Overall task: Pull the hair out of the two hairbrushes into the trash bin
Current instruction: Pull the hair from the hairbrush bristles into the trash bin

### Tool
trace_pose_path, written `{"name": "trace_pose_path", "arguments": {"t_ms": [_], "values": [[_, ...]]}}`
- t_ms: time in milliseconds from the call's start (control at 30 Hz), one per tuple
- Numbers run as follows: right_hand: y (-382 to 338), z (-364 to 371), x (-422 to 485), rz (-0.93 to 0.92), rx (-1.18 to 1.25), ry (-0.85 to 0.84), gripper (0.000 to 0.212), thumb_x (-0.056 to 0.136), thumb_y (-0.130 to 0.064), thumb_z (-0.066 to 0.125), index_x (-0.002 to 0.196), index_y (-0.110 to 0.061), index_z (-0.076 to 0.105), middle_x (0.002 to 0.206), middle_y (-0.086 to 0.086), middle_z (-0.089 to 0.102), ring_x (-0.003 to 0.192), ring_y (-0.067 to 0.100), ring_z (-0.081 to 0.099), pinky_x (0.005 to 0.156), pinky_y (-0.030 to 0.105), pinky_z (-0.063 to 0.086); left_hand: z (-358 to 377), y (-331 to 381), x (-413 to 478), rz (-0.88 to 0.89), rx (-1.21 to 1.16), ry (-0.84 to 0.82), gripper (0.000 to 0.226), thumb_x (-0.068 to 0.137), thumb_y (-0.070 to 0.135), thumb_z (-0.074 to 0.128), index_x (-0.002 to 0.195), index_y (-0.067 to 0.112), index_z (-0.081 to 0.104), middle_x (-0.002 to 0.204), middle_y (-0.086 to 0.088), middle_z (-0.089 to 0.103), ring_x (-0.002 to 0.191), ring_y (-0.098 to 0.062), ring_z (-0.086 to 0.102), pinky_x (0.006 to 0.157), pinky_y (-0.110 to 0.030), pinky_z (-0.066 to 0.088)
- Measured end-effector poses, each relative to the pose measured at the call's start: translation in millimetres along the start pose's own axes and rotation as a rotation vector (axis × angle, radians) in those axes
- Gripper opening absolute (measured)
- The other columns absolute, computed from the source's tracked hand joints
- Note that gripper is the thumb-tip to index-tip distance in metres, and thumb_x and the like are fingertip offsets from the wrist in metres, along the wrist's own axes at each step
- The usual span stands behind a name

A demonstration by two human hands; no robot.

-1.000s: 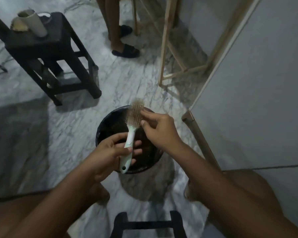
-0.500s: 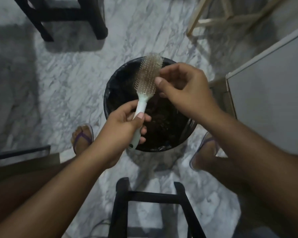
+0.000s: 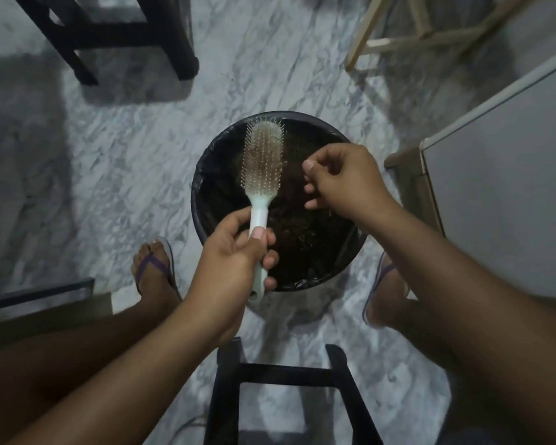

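Note:
A pale green hairbrush (image 3: 264, 155) with hair matted in its bristles is held upright over the black lined trash bin (image 3: 302, 116) on the marble floor. My left hand (image 3: 228, 264) grips its handle at the bin's near edge. My right hand (image 3: 344, 178) hovers over the bin just right of the brush head, thumb pinched against the fingers. A faint brown wisp of hair (image 3: 291, 155) stretches from the bristles toward that pinch. Dark hair and debris lie inside the bin. No second hairbrush is in view.
My feet in sandals flank the bin, the left foot (image 3: 154, 271) and the right foot (image 3: 385, 293). A black stool (image 3: 109, 30) stands at the far left, another black stool frame (image 3: 286, 374) right below me. A wooden frame (image 3: 398, 43) and a white panel (image 3: 501, 155) close the right side.
My view has tilted down over the bin. The brush has turned bristles up, and my right hand has pulled away from the brush head to the right.

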State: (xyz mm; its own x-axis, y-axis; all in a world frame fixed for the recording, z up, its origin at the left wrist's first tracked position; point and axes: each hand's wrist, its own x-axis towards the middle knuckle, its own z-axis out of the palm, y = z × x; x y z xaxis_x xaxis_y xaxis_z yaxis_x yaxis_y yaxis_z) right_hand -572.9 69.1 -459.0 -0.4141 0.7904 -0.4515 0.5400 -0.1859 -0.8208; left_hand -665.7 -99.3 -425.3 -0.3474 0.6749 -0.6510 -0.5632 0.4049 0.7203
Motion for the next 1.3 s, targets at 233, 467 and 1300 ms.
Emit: {"name": "trace_pose_path", "arguments": {"t_ms": [233,467,1300], "values": [[27,1,8,0.009,-0.367,0.089,0.014,0.096,-0.011,0.058,0.083,-0.008,0.063,0.082,0.014,0.064,0.064,0.032,0.072,0.051,0.046,0.062,-5,-11,1,0.089,0.031,0.061,0.030,0.104,0.006,0.044,0.131,0.013,0.051,0.080,0.002,0.056,0.059,-0.009,0.046,0.047,-0.025,0.038],[31,-4,7,0.287,-0.741,-0.233,0.017,0.093,-0.005,0.059,0.107,-0.002,0.067,0.103,0.020,0.069,0.081,0.036,0.073,0.078,0.045,0.063,-21,2,10,0.169,-0.041,0.056,0.023,0.105,0.007,0.041,0.122,0.019,0.051,0.083,0.002,0.053,0.061,-0.010,0.045,0.048,-0.025,0.040],[3,9,-2,-0.135,-0.209,0.076,0.024,0.094,-0.021,0.066,0.075,-0.009,0.074,0.067,0.006,0.073,0.050,0.015,0.070,0.058,0.039,0.063,-2,-22,8,0.083,0.162,0.161,0.028,0.104,0.010,0.047,0.128,0.020,0.058,0.080,0.004,0.057,0.058,-0.007,0.047,0.046,-0.025,0.037]]}}
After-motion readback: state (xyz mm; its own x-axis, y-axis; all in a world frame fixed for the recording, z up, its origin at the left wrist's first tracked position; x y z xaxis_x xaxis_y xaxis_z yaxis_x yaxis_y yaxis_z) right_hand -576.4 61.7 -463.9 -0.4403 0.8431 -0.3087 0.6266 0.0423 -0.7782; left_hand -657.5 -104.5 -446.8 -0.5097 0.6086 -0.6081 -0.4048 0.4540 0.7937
